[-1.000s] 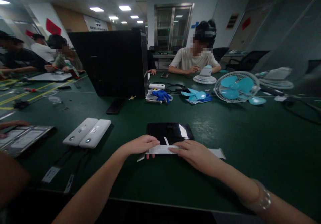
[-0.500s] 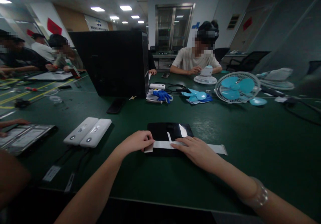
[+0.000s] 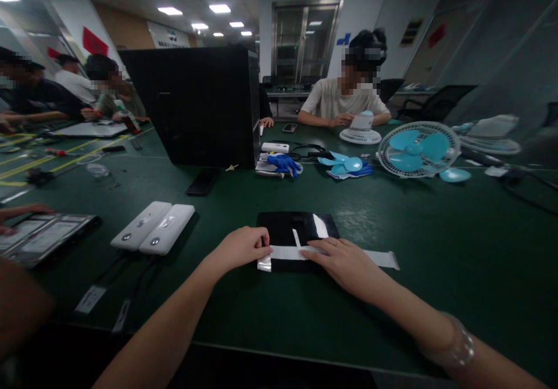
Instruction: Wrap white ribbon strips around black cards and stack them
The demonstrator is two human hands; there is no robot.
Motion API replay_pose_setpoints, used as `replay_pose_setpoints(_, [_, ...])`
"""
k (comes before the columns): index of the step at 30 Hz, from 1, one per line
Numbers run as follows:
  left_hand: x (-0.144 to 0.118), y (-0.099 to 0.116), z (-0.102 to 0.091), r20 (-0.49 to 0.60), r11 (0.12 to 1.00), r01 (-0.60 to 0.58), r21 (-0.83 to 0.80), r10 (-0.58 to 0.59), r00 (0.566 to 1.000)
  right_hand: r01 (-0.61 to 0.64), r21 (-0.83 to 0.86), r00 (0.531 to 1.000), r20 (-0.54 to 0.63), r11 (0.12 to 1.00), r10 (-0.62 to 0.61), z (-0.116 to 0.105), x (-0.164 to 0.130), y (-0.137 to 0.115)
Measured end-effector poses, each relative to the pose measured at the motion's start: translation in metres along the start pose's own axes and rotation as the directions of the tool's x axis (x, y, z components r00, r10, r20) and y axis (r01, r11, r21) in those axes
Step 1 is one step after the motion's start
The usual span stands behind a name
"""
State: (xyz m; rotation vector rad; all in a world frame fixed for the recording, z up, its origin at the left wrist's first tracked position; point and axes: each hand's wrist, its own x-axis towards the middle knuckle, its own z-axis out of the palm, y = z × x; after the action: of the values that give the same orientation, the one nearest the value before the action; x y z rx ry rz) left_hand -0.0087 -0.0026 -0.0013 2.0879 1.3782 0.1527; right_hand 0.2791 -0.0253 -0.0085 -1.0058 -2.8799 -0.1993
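A flat black panel lies on the green table in front of me, with a bright reflection near its upper right. Across it runs a white flat ribbon cable, whose far end sticks out past the panel on the right. My left hand pinches the cable's left end, where a short shiny piece is folded downward. With fingers stretched out, my right hand rests on the middle of the cable and presses it against the panel. A narrow white strip stands out upward from the cable beside my right fingertips.
Two white power banks with cords lie to the left, near a metal-edged device under another person's hand. Beyond stand a black computer case, a phone, blue gloves and a fan. Opposite, a person handles a fan base.
My left fingers have shifted slightly, and the folded end of the cable now hangs lower and catches the light. My right hand stays on the cable. The view has tilted a little.
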Motion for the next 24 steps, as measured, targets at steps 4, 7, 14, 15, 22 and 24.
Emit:
replay_pose_setpoints(4, [0.0,0.0005,0.0017,0.009,1.0,-0.008,0.01,0.008,1.0,-0.002,-0.006,1.0,-0.001,1.0,0.002,0.0025,-0.0017,0.0005])
replay_pose_setpoints(7, [0.0,0.0002,0.0027,0.011,1.0,-0.006,0.017,0.006,1.0,-0.004,-0.011,1.0,0.004,1.0,0.004,0.0055,-0.0024,0.0])
replay_pose_setpoints(14, [0.0011,-0.0006,0.0028,0.02,0.999,0.024,0.032,-0.025,0.999,-0.031,0.033,1.0,-0.006,0.999,0.031,0.0007,0.0001,-0.0041])
replay_pose_setpoints(15, [0.0011,-0.0002,0.0025,0.019,0.999,0.029,0.033,-0.029,0.999,-0.032,0.041,0.999,-0.008,0.999,0.032,-0.0007,0.0003,-0.0045])
replay_pose_setpoints(22, [0.0004,0.0019,0.0007,0.005,0.995,0.017,0.101,-0.018,1.0,-0.032,0.078,0.999,-0.008,0.996,0.033,-0.0027,0.0006,-0.002])
replay_pose_setpoints(24, [0.0002,0.0016,0.0,-0.001,0.994,0.009,0.112,-0.009,1.0,-0.032,0.11,0.999,-0.021,0.993,0.035,-0.0029,0.0005,-0.0013])
